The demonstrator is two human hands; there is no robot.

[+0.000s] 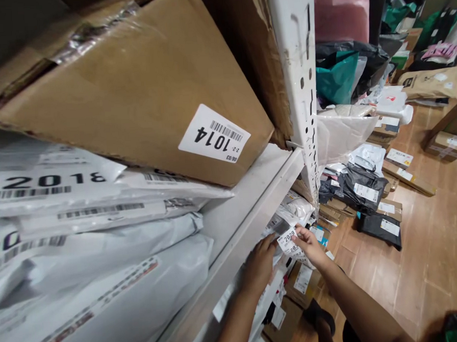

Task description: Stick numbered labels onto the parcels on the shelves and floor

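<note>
My right hand (310,247) is closed on a strip of white number labels (288,238), pinched between thumb and fingers; "2029" shows on the top one. Close by on the left, my left hand (262,261) has its fingers a little apart and bent, and nothing shows in it. Its fingertips are beside the strip, over plastic-wrapped parcels (296,204) on a lower shelf level. Whether they touch a parcel I cannot tell. Above both hands runs the white metal shelf edge (249,210).
A cardboard box (132,89) labelled "1014" rests on white mailing bags (116,294) on the upper shelf. A perforated white post (299,85) stands beside it. Black mailers (380,229), boxes and bags lie on the wooden floor (421,278) at right.
</note>
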